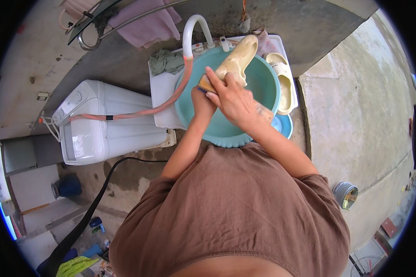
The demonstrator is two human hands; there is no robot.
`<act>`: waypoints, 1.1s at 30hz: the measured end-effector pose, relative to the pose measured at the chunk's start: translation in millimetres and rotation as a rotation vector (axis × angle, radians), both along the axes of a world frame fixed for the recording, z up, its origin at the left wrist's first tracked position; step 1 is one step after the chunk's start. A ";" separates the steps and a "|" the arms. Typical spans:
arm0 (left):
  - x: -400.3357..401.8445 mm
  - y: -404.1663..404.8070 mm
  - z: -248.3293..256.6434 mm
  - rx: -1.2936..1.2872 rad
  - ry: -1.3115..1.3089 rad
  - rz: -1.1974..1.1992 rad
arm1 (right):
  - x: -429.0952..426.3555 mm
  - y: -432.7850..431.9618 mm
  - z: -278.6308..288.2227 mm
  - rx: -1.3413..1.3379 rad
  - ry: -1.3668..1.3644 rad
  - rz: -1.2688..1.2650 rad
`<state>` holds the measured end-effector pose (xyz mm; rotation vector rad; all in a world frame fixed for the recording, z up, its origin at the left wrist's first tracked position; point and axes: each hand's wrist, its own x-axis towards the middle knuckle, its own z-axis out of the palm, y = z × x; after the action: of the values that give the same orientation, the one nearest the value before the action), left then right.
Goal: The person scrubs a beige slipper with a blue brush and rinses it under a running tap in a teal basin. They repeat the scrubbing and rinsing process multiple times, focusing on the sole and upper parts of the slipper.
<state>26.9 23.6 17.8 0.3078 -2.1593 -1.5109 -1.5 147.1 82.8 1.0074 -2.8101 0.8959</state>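
My right hand (234, 98) holds a wooden-backed scrub brush (205, 83), its index finger stretched along the top and a few blue bristles showing below. The brush's other end shows past my right wrist. Close beside it is my left hand (202, 102), its fingers hidden behind the brush and right hand, so its grip cannot be made out. A cream plastic clog (241, 57) lies tilted just beyond both hands, over the far side of a large turquoise basin (183, 107). Its near end is partly covered by my right hand. Water appears to lie in the basin.
A white sink (163, 104) stands beneath the basin. On its right edge lies a second cream clog (284, 83); a grey-green cloth (166, 61) lies at left. A pink hose (152, 110) runs from a white faucet (194, 26) across to a washing machine (124, 121).
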 end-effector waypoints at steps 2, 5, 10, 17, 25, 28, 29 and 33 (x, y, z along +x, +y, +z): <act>-4.5 -0.9 11.7 -0.197 -0.068 0.085 | 3.5 -5.0 0.8 0.101 0.086 0.083; -7.5 -1.8 6.5 -0.376 0.047 0.099 | -70.3 10.2 -7.7 0.088 0.109 -0.132; -21.6 0.9 1.9 -0.364 -0.105 0.094 | -17.5 4.6 10.3 0.253 0.118 0.106; -25.1 17.1 -10.7 -0.260 -0.073 0.032 | -31.9 29.3 -14.1 0.252 0.271 0.003; -23.3 6.9 -1.3 -0.225 -0.122 0.034 | -59.1 47.5 -25.6 0.208 0.115 -0.143; -13.2 12.3 2.8 -0.199 -0.111 0.030 | -81.4 54.4 -31.3 0.175 -0.014 -0.185; -14.8 13.4 3.7 -0.197 -0.092 0.036 | -80.4 51.5 -26.2 0.177 0.007 -0.210; -13.5 -1.1 14.3 -0.213 -0.144 0.017 | -38.0 35.6 -11.5 0.278 0.130 -0.019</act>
<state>13.4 22.5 32.1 0.3700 -2.4000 -1.2694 -39.4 182.6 71.3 1.0221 -2.8786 0.4267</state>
